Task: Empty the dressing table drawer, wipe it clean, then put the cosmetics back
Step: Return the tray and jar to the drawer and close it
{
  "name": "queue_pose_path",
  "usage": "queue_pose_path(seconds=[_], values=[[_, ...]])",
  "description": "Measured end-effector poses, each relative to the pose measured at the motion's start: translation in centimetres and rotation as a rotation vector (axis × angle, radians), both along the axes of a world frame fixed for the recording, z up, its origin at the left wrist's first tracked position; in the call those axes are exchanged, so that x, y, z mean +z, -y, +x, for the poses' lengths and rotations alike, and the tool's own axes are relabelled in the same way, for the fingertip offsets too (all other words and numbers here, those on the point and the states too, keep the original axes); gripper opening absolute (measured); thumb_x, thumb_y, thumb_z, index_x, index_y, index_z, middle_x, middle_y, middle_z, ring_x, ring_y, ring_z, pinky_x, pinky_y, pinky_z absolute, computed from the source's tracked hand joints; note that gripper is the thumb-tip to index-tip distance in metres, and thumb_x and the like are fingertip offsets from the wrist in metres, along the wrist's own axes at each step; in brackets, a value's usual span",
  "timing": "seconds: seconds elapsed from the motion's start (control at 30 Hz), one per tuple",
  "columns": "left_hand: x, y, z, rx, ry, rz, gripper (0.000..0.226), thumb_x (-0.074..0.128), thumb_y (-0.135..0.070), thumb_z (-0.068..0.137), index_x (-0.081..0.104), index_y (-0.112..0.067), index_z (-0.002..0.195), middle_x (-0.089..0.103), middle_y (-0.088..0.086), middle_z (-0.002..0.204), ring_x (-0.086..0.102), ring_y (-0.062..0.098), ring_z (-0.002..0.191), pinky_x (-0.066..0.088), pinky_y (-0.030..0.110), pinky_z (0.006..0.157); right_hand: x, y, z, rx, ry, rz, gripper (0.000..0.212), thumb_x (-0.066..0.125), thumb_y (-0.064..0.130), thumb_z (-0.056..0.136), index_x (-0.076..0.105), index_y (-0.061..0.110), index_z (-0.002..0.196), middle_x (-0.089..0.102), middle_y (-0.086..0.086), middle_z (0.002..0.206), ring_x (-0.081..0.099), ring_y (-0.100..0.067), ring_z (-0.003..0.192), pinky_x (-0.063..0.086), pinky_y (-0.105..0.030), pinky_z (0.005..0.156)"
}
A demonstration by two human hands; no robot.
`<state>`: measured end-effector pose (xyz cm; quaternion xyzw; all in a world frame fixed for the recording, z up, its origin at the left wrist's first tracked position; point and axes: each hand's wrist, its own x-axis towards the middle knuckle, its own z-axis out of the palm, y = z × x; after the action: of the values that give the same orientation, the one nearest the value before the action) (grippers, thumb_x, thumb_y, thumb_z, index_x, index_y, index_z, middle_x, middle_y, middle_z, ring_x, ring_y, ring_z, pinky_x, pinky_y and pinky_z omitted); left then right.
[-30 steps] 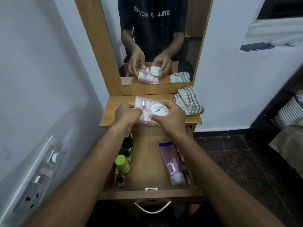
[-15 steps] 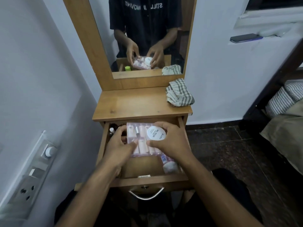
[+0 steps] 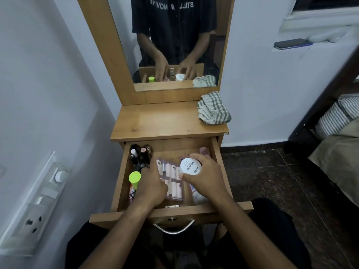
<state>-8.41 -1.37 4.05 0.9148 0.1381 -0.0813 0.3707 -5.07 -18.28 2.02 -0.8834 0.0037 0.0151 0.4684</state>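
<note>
Both hands are inside the open drawer [image 3: 216, 150] of the bench [image 3: 165, 121]. The left hand [image 3: 151, 185] lies on a clear pack of small pink bottles [image 3: 172, 181] at the drawer's middle, its fingers bent over the pack's left edge. The right hand [image 3: 207, 175] holds a round white jar [image 3: 190, 166] between thumb and fingers, just above the pack. A green-capped bottle [image 3: 134, 178] stands at the left side. A checked cloth [image 3: 213, 110] lies on the bench top.

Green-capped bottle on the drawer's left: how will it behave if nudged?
The green-capped bottle stands upright and looks tall and narrow, so it would probably tip. Its round cap suggests it would then roll. Small bottles crowd behind it, so they might get knocked too.
</note>
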Motion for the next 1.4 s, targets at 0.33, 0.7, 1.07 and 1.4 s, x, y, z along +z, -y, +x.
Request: queue_pose_path(seconds=[0.33,0.7,1.07,1.4], values=[[-1.5,0.1,1.3,-0.035,-0.044,0.202,0.083,0.064,-0.007,0.088,0.016,-0.009,0.155,0.050,0.019,0.140,0.052,0.034,0.126,0.045,0.038,0.099,0.3,0.0,-0.3,-0.001,0.042,0.013,0.073,0.092,0.034,0.065,0.061,0.028,0.130,0.056,0.013,0.117,0.052,-0.008,0.108,0.051,-0.024,0.089],[-3.5,-0.9,1.4,-0.102,0.016,0.281,0.056,0.073,-0.023,0.085,0.051,-0.009,0.134,0.066,0.011,0.124,0.063,0.027,0.113,0.052,0.032,0.090,-0.1,-0.1,-0.5,0.024,0.026,-0.085,0.076,0.091,0.048,0.063,0.063,0.026,0.130,0.063,0.009,0.123,0.056,-0.006,0.105,0.052,-0.022,0.087],[-4.5,-0.7,1.4,-0.078,0.153,0.222,0.059,0.079,-0.012,0.076,0.060,-0.012,0.132,0.047,0.007,0.142,0.059,0.025,0.116,0.048,0.029,0.101,-0.1,-2.8,2.2,0.182,0.110,-0.289,0.064,0.087,0.036,0.066,0.066,0.020,0.125,0.067,0.003,0.122,0.058,-0.015,0.110,0.038,-0.023,0.086],[-5.8,-1.1,1.7,-0.215,0.129,0.238,0.086,0.081,-0.036,0.067,0.046,-0.013,0.143,0.045,0.008,0.144,0.048,0.028,0.133,0.045,0.036,0.108,-1.3,-6.3,5.8,0.299,0.176,-0.389,0.042,0.082,0.027,0.067,0.070,0.011,0.104,0.070,-0.009,0.101,0.064,-0.029,0.093,0.048,-0.036,0.081]])
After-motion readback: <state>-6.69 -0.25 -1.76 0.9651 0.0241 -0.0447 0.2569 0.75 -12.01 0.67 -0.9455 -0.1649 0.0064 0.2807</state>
